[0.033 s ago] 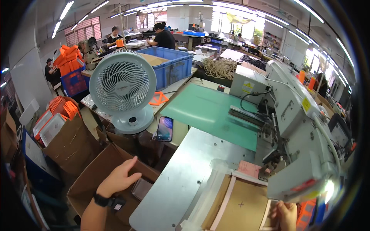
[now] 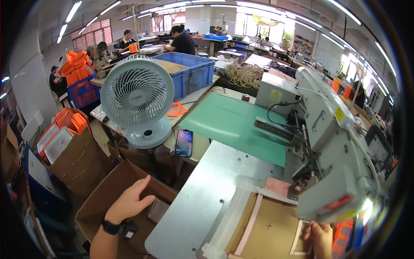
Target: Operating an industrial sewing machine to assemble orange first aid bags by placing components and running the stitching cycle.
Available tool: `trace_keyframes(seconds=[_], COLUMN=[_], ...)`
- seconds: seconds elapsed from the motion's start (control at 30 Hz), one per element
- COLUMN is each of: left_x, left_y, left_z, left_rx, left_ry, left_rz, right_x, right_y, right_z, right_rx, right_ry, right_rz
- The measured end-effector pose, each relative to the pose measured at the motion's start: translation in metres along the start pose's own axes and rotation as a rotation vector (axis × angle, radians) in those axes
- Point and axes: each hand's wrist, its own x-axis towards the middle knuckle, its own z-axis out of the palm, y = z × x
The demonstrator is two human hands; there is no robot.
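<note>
Over an open cardboard box (image 2: pixel 101 192), my left hand (image 2: pixel 129 200) holds nothing, its fingers stretched and the thumb apart. A dark watch is on that wrist. Beside the hand, inside the box, lies a clear flat plastic piece (image 2: pixel 158 210). My right hand (image 2: pixel 320 237) is at the right side of a tan cardboard template (image 2: pixel 269 235) edged with pale strips and marked with a small cross. Its fingers are curled together; what they grip, if anything, is hidden. The template lies on a metal plate (image 2: pixel 202 185) below the head of a large sewing machine (image 2: pixel 332 168).
A grey-blue fan (image 2: pixel 138 97) and a phone (image 2: pixel 184 143) stand left of a green sheet (image 2: pixel 228 123). Behind are a blue crate (image 2: pixel 189 75) and coiled rope (image 2: pixel 243 75). Orange pieces fill a carton (image 2: pixel 82 151) at left. Other people sit at far tables.
The view has shifted very slightly. Both hands keep their poses and places.
</note>
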Motion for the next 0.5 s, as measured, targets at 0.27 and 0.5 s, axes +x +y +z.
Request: trace_keyframes(seconds=[0.27, 0.5], left_x=[-0.085, -0.109], left_y=[0.092, 0.147], left_z=[-0.01, 0.026], left_rx=[0.084, 0.356], left_ry=[-0.111, -0.316], left_rz=[0.246, 0.497], right_x=[0.069, 0.001], right_y=[0.003, -0.042], right_z=[-0.055, -0.106], right_rx=[0.139, -0.758], right_ry=[-0.032, 0.131], right_rz=[-0.266, -0.663])
